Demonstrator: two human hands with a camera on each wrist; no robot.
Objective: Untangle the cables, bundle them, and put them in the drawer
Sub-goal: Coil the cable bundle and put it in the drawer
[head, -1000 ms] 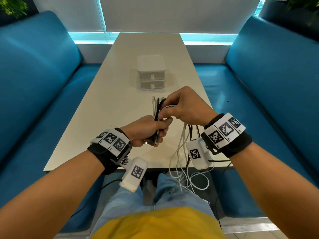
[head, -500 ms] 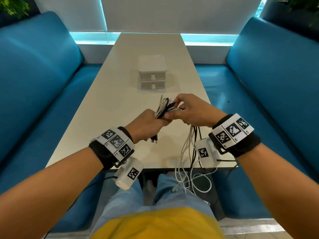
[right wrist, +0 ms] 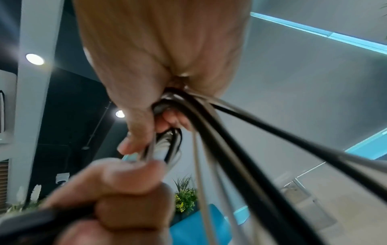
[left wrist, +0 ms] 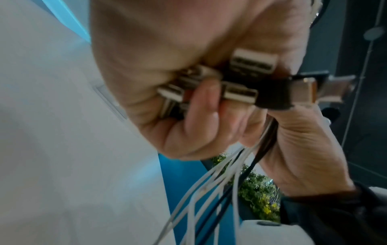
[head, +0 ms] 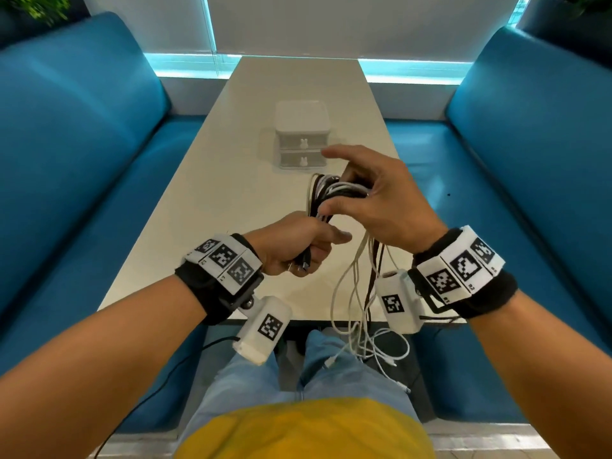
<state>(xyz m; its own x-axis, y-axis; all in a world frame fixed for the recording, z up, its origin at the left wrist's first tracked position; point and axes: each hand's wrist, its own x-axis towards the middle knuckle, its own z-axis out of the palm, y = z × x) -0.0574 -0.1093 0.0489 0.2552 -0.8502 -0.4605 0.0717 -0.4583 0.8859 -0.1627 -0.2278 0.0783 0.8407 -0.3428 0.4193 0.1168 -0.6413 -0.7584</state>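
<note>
A bundle of white and black cables (head: 328, 193) is held above the near end of the table (head: 231, 180). My left hand (head: 303, 248) grips the lower end of the bundle in a fist; several USB plugs (left wrist: 251, 63) stick out of it. My right hand (head: 367, 193) holds the cables at the top of the loop between thumb and curled fingers, index finger stretched out. Loose cable ends (head: 364, 339) hang past the table edge onto my lap. A small white two-drawer box (head: 302, 139), both drawers closed, stands on the table beyond my hands.
Blue benches (head: 82, 144) run along both sides of the narrow table. A window sill with bright light closes the far end. My knees in jeans (head: 331, 379) sit under the near table edge.
My right hand has lifted and swung round the bundle, carrying the loose cables over the top of the loop. My left hand has stayed low, still gripping the plug end.
</note>
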